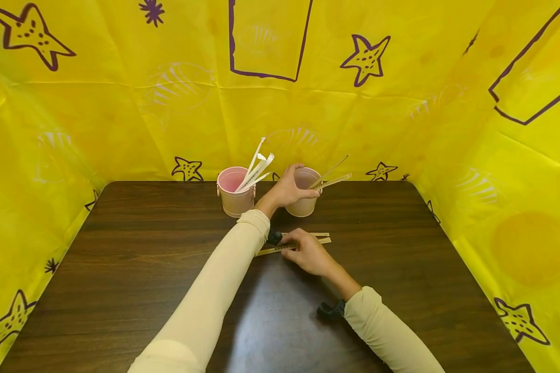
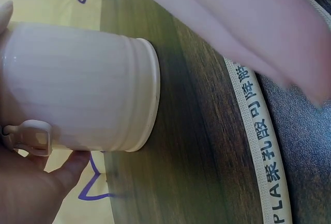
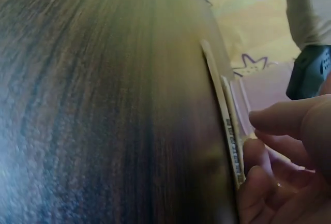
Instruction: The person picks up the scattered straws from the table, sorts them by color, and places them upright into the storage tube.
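My left hand (image 1: 289, 190) grips a pale bucket (image 1: 302, 204) at the back of the table, thumb across its near side and fingers at the far rim. Thin paper-wrapped straws (image 1: 337, 180) lean to the right out of this bucket. My right hand (image 1: 308, 254) is low over the table in front of it, thumb and index finger apart on either side of a wrapped straw (image 1: 268, 252) printed with black characters. Beside that straw another wrapped straw (image 1: 324, 234) lies on the table, partly hidden by the hand.
To the left of my left hand stands a pink bucket (image 1: 237, 204) with several white-wrapped straws (image 1: 255, 173) leaning in it. The dark wooden table (image 1: 144, 269) ends at a yellow cloth backdrop (image 1: 186, 119) behind and at the sides. My left forearm (image 1: 210, 290) reaches across the middle.
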Available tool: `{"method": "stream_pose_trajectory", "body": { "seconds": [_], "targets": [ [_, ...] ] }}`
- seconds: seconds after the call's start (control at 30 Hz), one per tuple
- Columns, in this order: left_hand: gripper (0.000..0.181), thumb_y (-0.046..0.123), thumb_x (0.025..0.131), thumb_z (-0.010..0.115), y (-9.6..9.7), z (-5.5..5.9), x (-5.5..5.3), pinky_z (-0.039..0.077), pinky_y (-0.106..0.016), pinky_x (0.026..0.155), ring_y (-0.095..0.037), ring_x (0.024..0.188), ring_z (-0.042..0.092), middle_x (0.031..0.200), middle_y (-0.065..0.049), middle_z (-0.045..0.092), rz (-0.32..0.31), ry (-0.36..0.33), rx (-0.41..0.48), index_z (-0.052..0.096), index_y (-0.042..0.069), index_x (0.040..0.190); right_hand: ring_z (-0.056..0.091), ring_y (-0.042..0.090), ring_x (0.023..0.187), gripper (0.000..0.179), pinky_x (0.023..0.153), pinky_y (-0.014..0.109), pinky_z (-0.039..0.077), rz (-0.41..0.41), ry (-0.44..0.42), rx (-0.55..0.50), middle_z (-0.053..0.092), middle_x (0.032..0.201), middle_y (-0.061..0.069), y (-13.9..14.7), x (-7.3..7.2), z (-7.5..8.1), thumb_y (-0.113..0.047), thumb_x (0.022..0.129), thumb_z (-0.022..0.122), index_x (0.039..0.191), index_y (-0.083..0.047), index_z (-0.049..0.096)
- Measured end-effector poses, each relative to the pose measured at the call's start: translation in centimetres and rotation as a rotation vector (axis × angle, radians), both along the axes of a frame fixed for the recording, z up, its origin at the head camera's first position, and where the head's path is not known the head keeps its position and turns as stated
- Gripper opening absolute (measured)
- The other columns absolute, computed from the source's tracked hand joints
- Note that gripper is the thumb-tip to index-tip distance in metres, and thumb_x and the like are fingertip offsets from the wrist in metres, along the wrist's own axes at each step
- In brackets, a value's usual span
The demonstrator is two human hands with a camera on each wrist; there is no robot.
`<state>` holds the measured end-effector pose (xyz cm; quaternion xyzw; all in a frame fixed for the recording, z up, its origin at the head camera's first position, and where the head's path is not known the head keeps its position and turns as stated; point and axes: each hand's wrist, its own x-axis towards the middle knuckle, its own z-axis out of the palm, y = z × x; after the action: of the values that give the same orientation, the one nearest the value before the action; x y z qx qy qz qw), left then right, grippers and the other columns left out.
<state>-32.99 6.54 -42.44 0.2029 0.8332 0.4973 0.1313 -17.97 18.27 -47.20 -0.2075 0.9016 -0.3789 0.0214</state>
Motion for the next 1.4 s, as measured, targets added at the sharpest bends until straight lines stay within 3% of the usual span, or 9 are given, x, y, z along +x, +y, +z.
{"method": "stream_pose_trajectory", "body": {
  "seconds": [0.2, 0.3, 0.53, 0.87, 1.2, 1.4],
  "targets": [
    [0.103, 0.046, 0.083, 0.083, 0.0, 0.0, -0.1, 0.035, -0.052, 0.121, -0.035, 0.148, 0.036, 0.163, -0.014, 0.026, -0.001, -0.005, -0.003, 0.021, 0.017, 0.160, 0.065, 0.024, 0.107, 0.024, 0.095, 0.040, 0.052, 0.070, -0.012, 0.085, 0.069, 0.116, 0.008, -0.3, 0.3, -0.1, -0.012, 0.089, 0.076, 0.113, -0.007, 0.073],
    [0.104, 0.047, 0.083, 0.083, 0.0, 0.0, -0.1, 0.034, -0.052, 0.121, -0.035, 0.148, 0.035, 0.163, -0.014, 0.025, -0.002, -0.013, -0.001, 0.020, 0.017, 0.160, 0.066, 0.022, 0.109, 0.022, 0.097, 0.041, 0.053, 0.078, -0.011, 0.106, 0.069, 0.115, 0.006, -0.4, 0.5, -0.1, -0.012, 0.089, 0.077, 0.110, -0.008, 0.075],
    [0.102, 0.045, 0.083, 0.083, 0.1, 0.1, 0.0, 0.035, -0.052, 0.120, -0.035, 0.146, 0.038, 0.162, -0.015, 0.027, -0.002, -0.001, 0.007, 0.021, 0.016, 0.159, 0.063, 0.015, 0.095, 0.013, 0.087, 0.031, 0.052, 0.082, -0.035, 0.160, 0.065, 0.102, -0.001, -0.3, 0.8, -0.1, -0.015, 0.086, 0.081, 0.099, -0.016, 0.077],
    [0.101, 0.042, 0.084, 0.084, 0.1, 0.0, 0.0, 0.036, -0.052, 0.120, -0.035, 0.146, 0.038, 0.161, -0.015, 0.028, 0.006, -0.004, 0.013, 0.022, 0.015, 0.159, 0.060, 0.012, 0.091, 0.007, 0.084, 0.028, 0.051, 0.095, -0.037, 0.166, 0.060, 0.096, -0.003, -0.3, 1.4, -0.1, -0.015, 0.088, 0.080, 0.091, -0.018, 0.075],
    [0.104, 0.044, 0.083, 0.083, 0.0, -0.2, 0.1, 0.038, -0.053, 0.118, -0.035, 0.143, 0.040, 0.162, -0.014, 0.026, -0.012, -0.022, 0.033, 0.019, 0.016, 0.160, 0.058, 0.008, 0.088, 0.008, 0.082, 0.023, 0.050, 0.245, -0.042, 0.242, 0.059, 0.097, -0.006, 1.3, 2.1, 0.6, -0.018, 0.090, 0.079, 0.093, -0.021, 0.072],
    [0.103, 0.044, 0.084, 0.083, 0.0, -0.2, 0.1, 0.039, -0.054, 0.117, -0.036, 0.142, 0.041, 0.162, -0.014, 0.026, -0.015, -0.014, 0.033, 0.019, 0.016, 0.160, 0.061, 0.008, 0.089, 0.009, 0.083, 0.024, 0.051, 0.313, -0.079, 0.212, 0.062, 0.097, -0.006, 2.8, 2.1, 1.2, -0.016, 0.091, 0.077, 0.093, -0.020, 0.070]
  ]
}}
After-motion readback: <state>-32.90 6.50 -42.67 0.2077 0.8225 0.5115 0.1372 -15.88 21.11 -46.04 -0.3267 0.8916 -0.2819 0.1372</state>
